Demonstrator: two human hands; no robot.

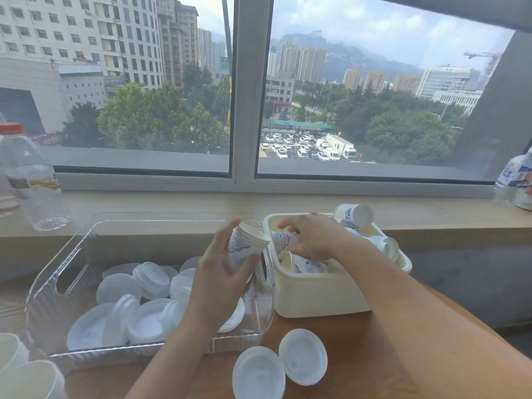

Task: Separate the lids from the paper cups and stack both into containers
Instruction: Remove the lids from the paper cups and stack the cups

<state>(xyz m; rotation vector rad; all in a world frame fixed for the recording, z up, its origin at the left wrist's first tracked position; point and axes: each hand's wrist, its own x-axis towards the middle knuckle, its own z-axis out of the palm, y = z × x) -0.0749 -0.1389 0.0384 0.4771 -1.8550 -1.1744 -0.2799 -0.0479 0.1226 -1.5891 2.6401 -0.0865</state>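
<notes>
Because the two loose lids (280,367) lie at the bottom centre of the frame, on the wooden table (345,335) just outside the clear bin (43,300), they look dropped short of it and not yet sorted. At the bottom left corner a few bare paper cups (26,372) sit nested in each other, probably to save room. The clear bin, left of centre, holds a heap of white lids (138,300) lying loosely, not in a neat stack.

Above its right end the left hand (218,286) has its fingers and thumb curled round a lidded cup (244,246), tilted with the lid toward the upper right, likely so that the other hand can pull the lid off. The right hand (313,237) reaches into the cream tub (319,298) right of centre, its fingers bent over a blue-patterned cup (283,240) there; whether it truly grips the cup I cannot tell. More cups (355,216) lie jumbled at the tub's far end, so plenty of work seems left.

Beyond both containers a pale window ledge (201,203) runs across the frame. A clear bottle with a red cap (31,180) stands on it at the left edge, another labelled bottle (515,180) at the right edge. Behind them a large window (244,90) shows trees, a car park, tall buildings and hazy mountains.
</notes>
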